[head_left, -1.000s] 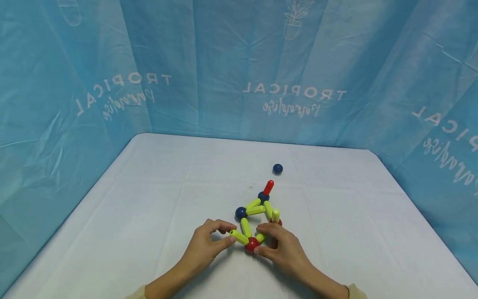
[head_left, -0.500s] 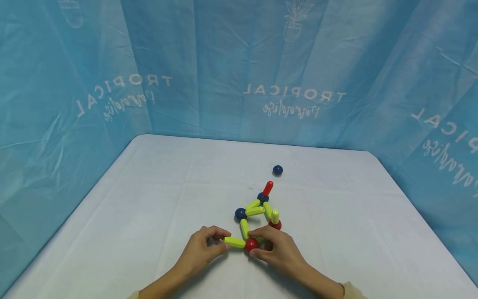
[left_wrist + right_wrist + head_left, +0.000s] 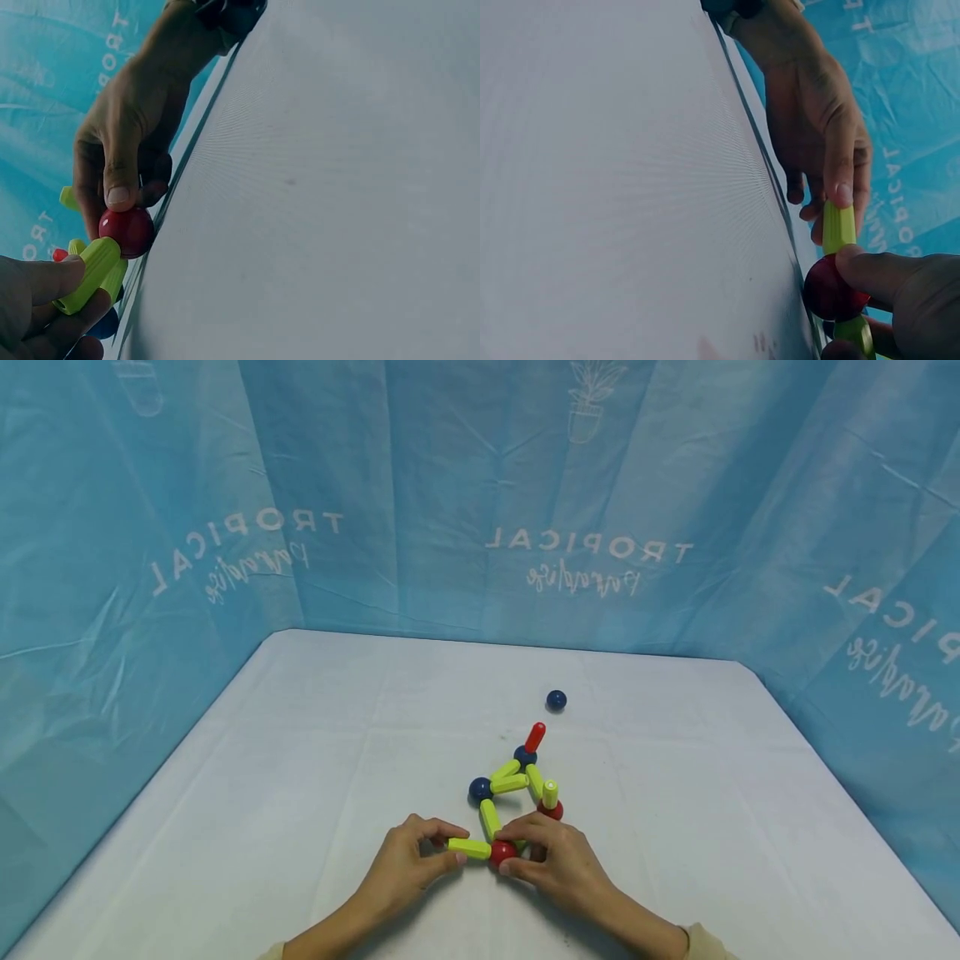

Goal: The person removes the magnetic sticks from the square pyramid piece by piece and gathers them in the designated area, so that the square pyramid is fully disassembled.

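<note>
My left hand (image 3: 411, 860) pinches the free end of a yellow-green rod (image 3: 468, 848) between thumb and fingers. The rod's other end meets a red ball (image 3: 502, 853), which my right hand (image 3: 558, 856) grips by thumb and forefinger. In the left wrist view the rod (image 3: 91, 276) points up to the red ball (image 3: 126, 232). Behind the hands, more yellow-green rods join a dark blue ball (image 3: 481, 790), a second dark blue ball (image 3: 525, 756) and another red ball (image 3: 551, 810) into a frame. My right fingers partly cover one rod beside the gripped ball.
A red rod (image 3: 536, 737) sticks up from the farther joined blue ball. One loose dark blue ball (image 3: 557, 700) lies beyond it on the white table (image 3: 337, 760). Blue printed curtains (image 3: 465, 485) stand behind the table and along its sides.
The yellow-green rod in my left hand has swung lower and to the left, and now lies nearly level with the red ball. My right fingers have shifted further over that ball.
</note>
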A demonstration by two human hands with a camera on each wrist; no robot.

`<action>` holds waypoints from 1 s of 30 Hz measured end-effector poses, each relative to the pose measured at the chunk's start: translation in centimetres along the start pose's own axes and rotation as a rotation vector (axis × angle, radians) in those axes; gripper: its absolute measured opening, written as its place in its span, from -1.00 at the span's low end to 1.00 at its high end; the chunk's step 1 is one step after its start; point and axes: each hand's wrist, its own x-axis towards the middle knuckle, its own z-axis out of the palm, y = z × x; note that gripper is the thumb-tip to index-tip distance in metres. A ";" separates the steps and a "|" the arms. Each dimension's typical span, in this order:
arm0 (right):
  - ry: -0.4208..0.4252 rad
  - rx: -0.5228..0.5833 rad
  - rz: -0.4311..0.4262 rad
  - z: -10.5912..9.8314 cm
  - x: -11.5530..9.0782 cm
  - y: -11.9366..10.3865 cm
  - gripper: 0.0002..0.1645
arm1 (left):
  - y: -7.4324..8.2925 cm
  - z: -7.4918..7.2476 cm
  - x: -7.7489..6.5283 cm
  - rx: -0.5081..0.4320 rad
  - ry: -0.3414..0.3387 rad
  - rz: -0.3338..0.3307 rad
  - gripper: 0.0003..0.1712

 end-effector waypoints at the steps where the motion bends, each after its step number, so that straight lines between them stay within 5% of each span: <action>1: 0.002 -0.002 -0.001 0.0 0.0 0.0 -0.60 | 0.0 0.0 0.0 0.003 0.003 -0.001 -0.77; 30: 0.008 -0.003 -0.032 0.4 -0.2 -0.1 -0.61 | 0.2 0.1 -0.2 0.008 0.029 -0.055 -0.77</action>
